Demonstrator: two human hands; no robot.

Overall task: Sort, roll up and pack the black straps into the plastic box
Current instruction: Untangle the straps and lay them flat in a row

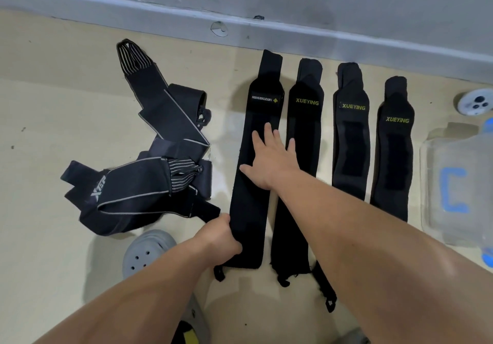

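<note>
Three XUEYING straps (350,143) lie between MANUEKLEAR strap (248,210) and box (453,157)

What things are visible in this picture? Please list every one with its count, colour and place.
black strap with white MANUEKLEAR label: one, black, lying flat, leftmost of the row
black straps with yellow XUEYING labels: three, black, flat side by side, to its right
tangled black straps with grey edges: one pile, number unclear, far left
clear plastic box with a blue mark: one, transparent, right edge
white round object: one, white, beyond the box
grey perforated shoe: one, grey, bottom left
beige floor: one, beige, under everything
left hand: grips the MANUEKLEAR strap near its lower end
right hand: flat on that strap's middle
</note>
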